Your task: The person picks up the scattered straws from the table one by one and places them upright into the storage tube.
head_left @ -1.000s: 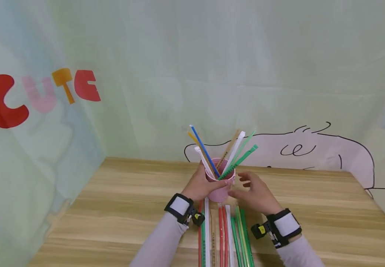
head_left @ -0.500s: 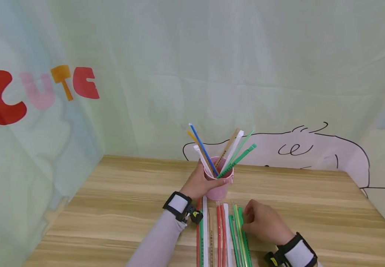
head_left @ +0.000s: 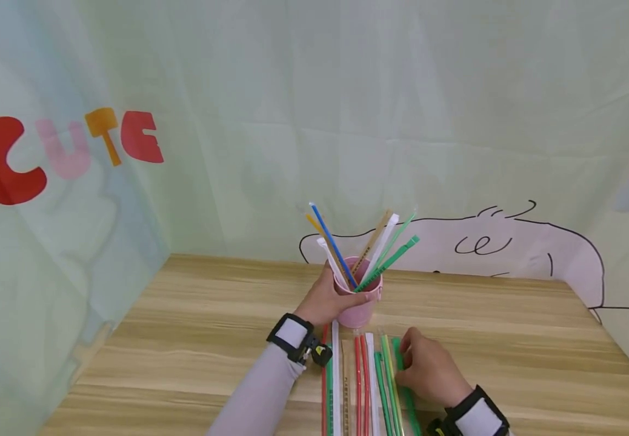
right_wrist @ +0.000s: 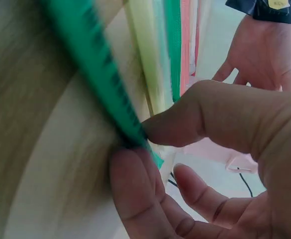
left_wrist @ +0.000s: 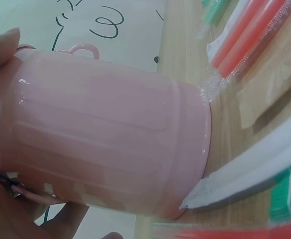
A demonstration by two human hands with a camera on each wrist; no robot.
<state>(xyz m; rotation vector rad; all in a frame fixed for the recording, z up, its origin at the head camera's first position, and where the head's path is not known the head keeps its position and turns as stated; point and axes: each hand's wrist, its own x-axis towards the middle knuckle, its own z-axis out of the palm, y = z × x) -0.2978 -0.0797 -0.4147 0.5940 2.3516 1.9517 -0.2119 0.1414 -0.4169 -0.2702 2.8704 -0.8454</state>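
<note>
A small pink bucket (head_left: 357,316) stands on the table, holding several straws that fan out of its mouth, among them a blue straw (head_left: 328,235) and white, brown and green ones. My left hand (head_left: 322,301) grips the bucket around its upper side, the thumb across its front. In the left wrist view the bucket wall (left_wrist: 100,124) fills the middle. My right hand (head_left: 433,372) pinches a green paper-wrapped straw (right_wrist: 93,57) between thumb and index finger near its far end. That straw slants away from the row on the table.
In front of the bucket lies a row of straws: red straws (head_left: 362,387), a brown wrapped straw (head_left: 346,390), a white wrapped straw (head_left: 336,378) and several green ones. Behind the wooden table (head_left: 227,290) hangs a printed cloth backdrop (head_left: 271,151).
My right hand has left the bucket's side and come down to the row's right end, where it has taken hold of the green straw and shifted it right. My left hand stays on the bucket.
</note>
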